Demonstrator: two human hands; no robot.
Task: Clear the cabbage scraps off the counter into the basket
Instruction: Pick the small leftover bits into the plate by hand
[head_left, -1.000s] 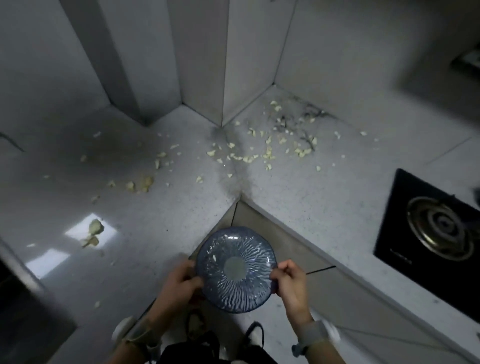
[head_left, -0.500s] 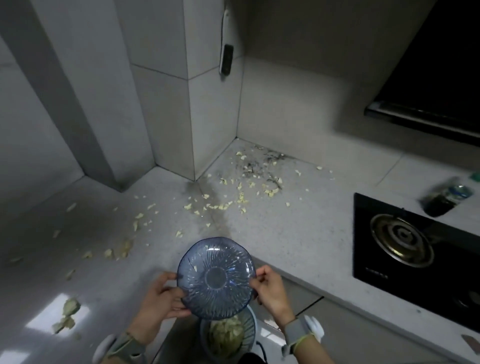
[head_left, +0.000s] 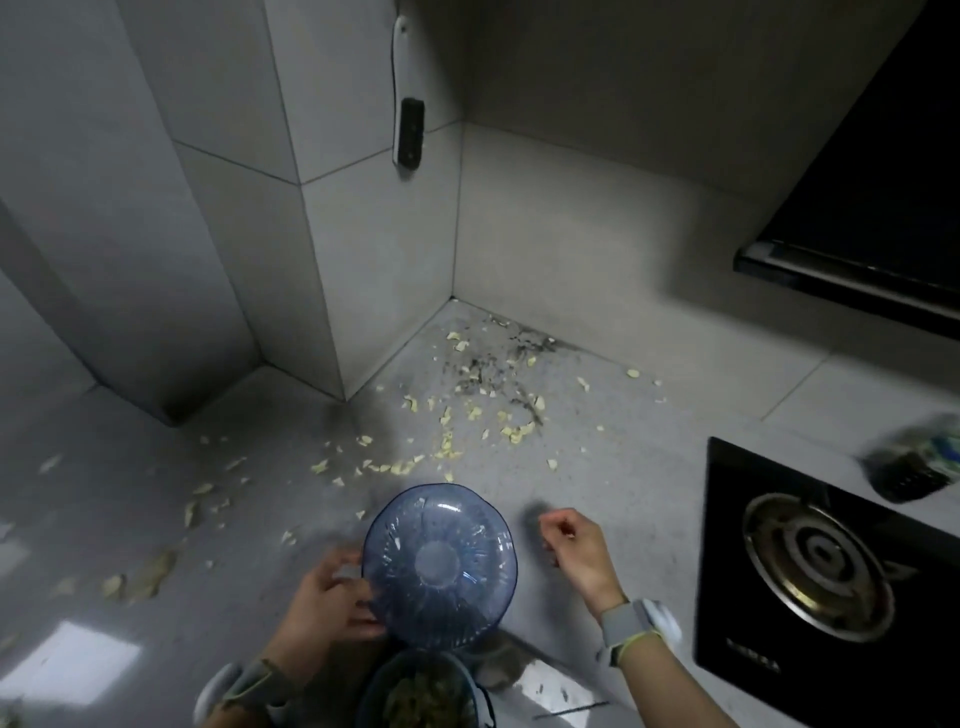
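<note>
Pale cabbage scraps (head_left: 447, 452) lie scattered over the grey corner counter (head_left: 613, 467), thickest toward the back corner, with more bits at the left (head_left: 145, 577). My left hand (head_left: 327, 597) grips the left rim of a ribbed blue glass plate (head_left: 439, 564), held low over the counter's front edge. My right hand (head_left: 576, 545) is off the plate, just to its right, fingers loosely curled and holding nothing. Below the plate, at the bottom edge, a basket (head_left: 374, 691) holds a heap of cabbage scraps.
A black gas hob (head_left: 821, 582) with a round burner fills the right side. A dark bottle (head_left: 919, 467) lies blurred behind it. A range hood (head_left: 852, 260) hangs at the upper right. Tiled walls and a jutting pillar (head_left: 322, 270) close the back.
My right hand has let go of the plate and moved right over the counter. The view has tilted up, and the plate now sits over the counter edge.
</note>
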